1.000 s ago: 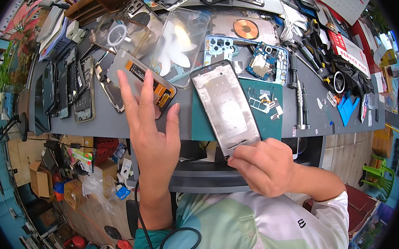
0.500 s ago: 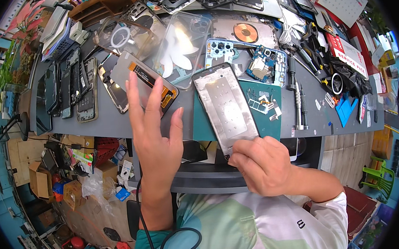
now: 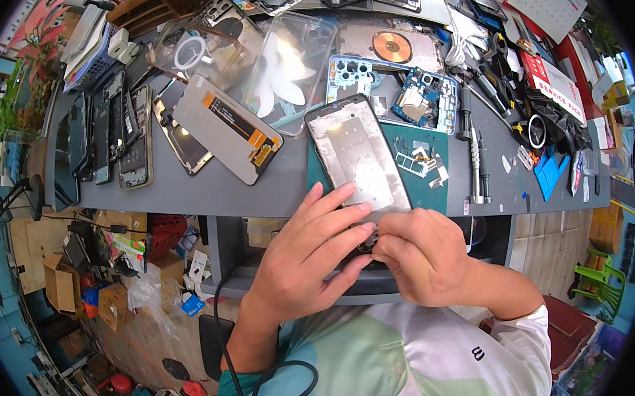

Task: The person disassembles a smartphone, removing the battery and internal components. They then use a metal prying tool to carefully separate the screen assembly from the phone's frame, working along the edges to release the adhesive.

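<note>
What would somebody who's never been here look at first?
Probably the shiny silver phone frame in the middle, with the left hand and right hand together at its near end. Next, maybe the round copper coil beyond it, near the far side of the desk, and the white flower shape just left of that.

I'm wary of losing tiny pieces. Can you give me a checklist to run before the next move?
1. Right hand closed on the phone frame's lower end: ok.
2. Left hand at the frame: ok, fingers over its lower part.
3. Small loose parts contained: not ok, scattered on the green mat.
4. Display panel apart from both hands: ok.
5. Frame's lower edge intact: cannot tell, fingers cover it.
</note>
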A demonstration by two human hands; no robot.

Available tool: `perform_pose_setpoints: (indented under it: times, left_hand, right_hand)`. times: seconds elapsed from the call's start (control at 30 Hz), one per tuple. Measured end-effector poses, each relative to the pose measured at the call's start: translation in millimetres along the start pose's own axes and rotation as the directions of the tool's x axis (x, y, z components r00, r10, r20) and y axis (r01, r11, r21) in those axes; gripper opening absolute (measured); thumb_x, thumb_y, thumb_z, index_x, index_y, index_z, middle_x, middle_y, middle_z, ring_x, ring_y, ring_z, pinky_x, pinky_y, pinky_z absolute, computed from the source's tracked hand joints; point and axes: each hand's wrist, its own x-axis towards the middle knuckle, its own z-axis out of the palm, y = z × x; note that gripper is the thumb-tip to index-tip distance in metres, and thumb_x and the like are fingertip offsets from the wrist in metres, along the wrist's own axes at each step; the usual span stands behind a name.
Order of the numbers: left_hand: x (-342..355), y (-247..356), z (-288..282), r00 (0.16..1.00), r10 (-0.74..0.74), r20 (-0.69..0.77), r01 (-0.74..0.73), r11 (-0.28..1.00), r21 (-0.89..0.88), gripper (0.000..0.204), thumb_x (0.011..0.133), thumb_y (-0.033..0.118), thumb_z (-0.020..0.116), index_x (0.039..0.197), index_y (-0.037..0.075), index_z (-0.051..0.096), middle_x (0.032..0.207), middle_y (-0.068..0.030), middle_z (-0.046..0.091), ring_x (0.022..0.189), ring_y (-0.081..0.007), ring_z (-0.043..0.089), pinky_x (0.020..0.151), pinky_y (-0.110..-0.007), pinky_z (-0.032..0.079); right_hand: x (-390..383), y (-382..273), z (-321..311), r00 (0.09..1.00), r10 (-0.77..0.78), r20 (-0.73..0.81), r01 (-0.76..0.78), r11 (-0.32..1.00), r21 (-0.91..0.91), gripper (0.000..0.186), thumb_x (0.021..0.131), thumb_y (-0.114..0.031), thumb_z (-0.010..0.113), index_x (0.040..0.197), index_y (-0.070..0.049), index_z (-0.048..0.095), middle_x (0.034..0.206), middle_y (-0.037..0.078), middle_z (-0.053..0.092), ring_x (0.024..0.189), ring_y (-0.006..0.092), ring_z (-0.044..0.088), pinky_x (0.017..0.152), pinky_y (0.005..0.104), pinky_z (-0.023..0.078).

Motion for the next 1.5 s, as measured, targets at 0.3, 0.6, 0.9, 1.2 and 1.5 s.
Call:
perform_pose_setpoints:
  times: [0.3, 0.6, 0.9, 1.2, 1.5]
  left_hand:
    - [-1, -1, 0, 1.000, -0.007, 0.003, 0.007, 1.000, 0.000, 0.024, 0.080, 0.003, 0.091, 0.102, 0.009, 0.082, 0.139, -0.0122, 0.075, 0.142, -0.0429, 0.065, 0.125, -0.063, 0.043]
    - [4, 7, -1, 0.996, -0.088, -0.019, 0.087, 0.995, -0.048, 0.017, 0.085, 0.006, 0.090, 0.095, 0.006, 0.077, 0.133, -0.0127, 0.079, 0.142, -0.0424, 0.066, 0.125, -0.062, 0.043]
    - [3, 0, 3, 0.979, -0.130, -0.154, 0.100, 0.977, -0.188, 0.016, 0.098, 0.009, 0.083, 0.103, 0.001, 0.070, 0.122, -0.0211, 0.081, 0.132, -0.0417, 0.073, 0.120, -0.060, 0.050]
    - [-10, 1, 7, 0.855, -0.330, -0.400, -0.013, 0.757, -0.653, 0.018, 0.110, 0.014, 0.072, 0.101, -0.001, 0.067, 0.121, -0.0266, 0.078, 0.127, -0.0471, 0.074, 0.118, -0.062, 0.050]
    - [-8, -6, -5, 0.999, 0.016, -0.040, -0.015, 1.000, 0.016, 0.044, 0.078, 0.010, 0.095, 0.121, 0.007, 0.083, 0.131, -0.0161, 0.078, 0.135, -0.0416, 0.071, 0.123, -0.061, 0.047]
  right_hand:
    - [1, 3, -10, 0.994, 0.098, 0.041, -0.104, 0.972, 0.209, 0.030, 0.083, -0.001, 0.082, 0.108, 0.001, 0.067, 0.112, 0.016, 0.067, 0.083, 0.0279, 0.066, 0.067, 0.0385, 0.052]
    - [0, 4, -17, 0.981, 0.178, 0.080, -0.195, 0.915, 0.354, 0.024, 0.089, 0.000, 0.080, 0.108, 0.000, 0.066, 0.113, 0.017, 0.066, 0.085, 0.0299, 0.068, 0.072, 0.0401, 0.056]
    - [-2, 6, -17, 0.979, 0.197, 0.053, -0.202, 0.905, 0.375, 0.025, 0.090, 0.002, 0.081, 0.111, 0.001, 0.068, 0.112, 0.018, 0.068, 0.088, 0.0304, 0.069, 0.072, 0.0397, 0.058]
    - [2, 7, -17, 0.997, 0.042, 0.068, -0.054, 0.979, 0.198, 0.040, 0.079, -0.002, 0.084, 0.118, 0.004, 0.077, 0.115, 0.012, 0.071, 0.085, 0.0238, 0.068, 0.067, 0.0348, 0.053]
    - [-5, 12, -6, 0.979, -0.206, 0.008, 0.206, 0.979, -0.003, 0.028, 0.077, -0.011, 0.082, 0.102, 0.003, 0.082, 0.119, 0.009, 0.074, 0.083, 0.0171, 0.067, 0.060, 0.0308, 0.041]
